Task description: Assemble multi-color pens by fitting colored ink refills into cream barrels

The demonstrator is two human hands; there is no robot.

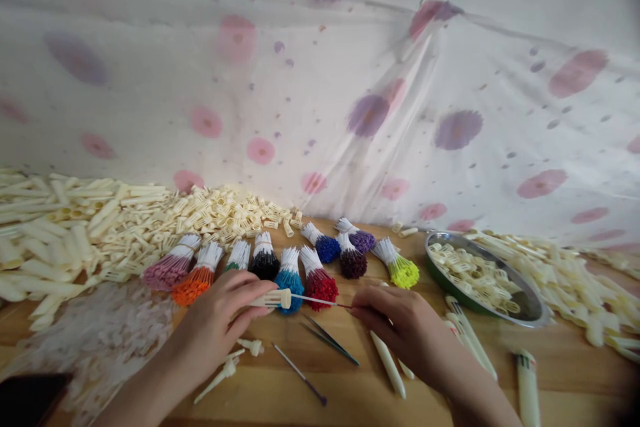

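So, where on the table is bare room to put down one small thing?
Bare tabletop shows nearest the viewer between the purple-tipped refill, tweezers and long cream barrel; also right of the lone multicolour pen, before the cream heap. Cream barrels and translucent pieces crowd the left; refill bundles crowd the middle.

Tabletop (260, 395): refill bundles (320, 283) at centre. Before them, tweezers (343, 349); loose refill (299, 372) left of those, nearer. Right of bundles, bowl (539, 312), small parts (470, 277) in it. Left, heaped pen parts (215, 213). Behind all, sheet (300, 93).

Head-worn view, forward and down over both hands (220, 307) (405, 321)
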